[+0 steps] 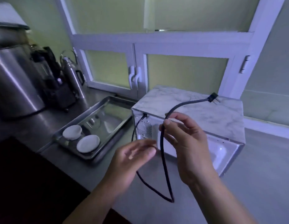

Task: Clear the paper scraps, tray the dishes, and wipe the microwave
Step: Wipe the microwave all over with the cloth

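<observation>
Two dishes [88, 143] in tray [115, 121], left of microwave [197, 110]. My right hand [185, 146] pinches cord [164, 159]; left hand [130, 160] wide, relaxed, just beside cord.

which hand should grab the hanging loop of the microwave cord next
Left, probably. The left hand is open, holding nothing, and sits beside the slack cord. The right hand pinches the cord higher up, in front of the microwave.
</observation>
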`<state>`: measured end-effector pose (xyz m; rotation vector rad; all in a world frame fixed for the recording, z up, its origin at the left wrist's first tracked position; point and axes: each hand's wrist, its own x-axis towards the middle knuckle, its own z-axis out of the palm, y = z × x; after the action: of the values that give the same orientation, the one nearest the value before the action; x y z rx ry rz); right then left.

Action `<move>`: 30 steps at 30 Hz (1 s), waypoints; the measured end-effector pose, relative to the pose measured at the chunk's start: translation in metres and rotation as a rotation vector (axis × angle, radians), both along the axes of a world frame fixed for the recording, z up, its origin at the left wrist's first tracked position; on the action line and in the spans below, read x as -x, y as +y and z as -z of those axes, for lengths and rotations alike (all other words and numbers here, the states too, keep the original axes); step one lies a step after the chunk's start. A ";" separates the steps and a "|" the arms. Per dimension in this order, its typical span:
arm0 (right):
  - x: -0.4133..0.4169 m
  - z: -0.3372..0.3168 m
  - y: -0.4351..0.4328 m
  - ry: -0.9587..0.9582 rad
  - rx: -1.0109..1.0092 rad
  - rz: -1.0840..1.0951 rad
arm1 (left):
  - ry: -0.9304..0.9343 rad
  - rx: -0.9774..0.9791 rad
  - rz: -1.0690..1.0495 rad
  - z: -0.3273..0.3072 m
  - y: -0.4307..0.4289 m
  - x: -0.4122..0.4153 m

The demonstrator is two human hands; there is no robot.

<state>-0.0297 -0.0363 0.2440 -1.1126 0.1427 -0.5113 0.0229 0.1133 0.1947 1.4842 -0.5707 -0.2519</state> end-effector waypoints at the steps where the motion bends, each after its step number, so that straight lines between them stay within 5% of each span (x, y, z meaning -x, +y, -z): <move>1: -0.011 0.001 0.010 -0.006 0.040 -0.071 | 0.022 0.029 -0.054 -0.007 0.014 -0.011; 7: -0.083 0.036 0.092 0.047 0.336 -0.400 | 0.157 0.014 -0.106 -0.025 0.101 -0.097; 11: -0.136 0.087 0.149 0.221 0.573 -0.513 | 0.200 -0.164 -0.253 0.009 0.161 -0.160; 15: -0.202 0.126 0.206 0.325 0.839 -0.576 | 0.364 -0.113 -0.275 0.053 0.228 -0.211; 24: -0.326 0.186 0.335 0.530 0.965 -0.697 | 0.581 -0.116 -0.491 0.120 0.348 -0.315; 30: -0.349 0.227 0.332 0.741 1.088 -0.652 | 0.593 -0.140 -0.672 0.161 0.411 -0.405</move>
<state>0.3197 0.2957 0.0165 -2.2650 0.1298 0.5266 0.4280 0.5240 0.0339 1.5552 0.4301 -0.1876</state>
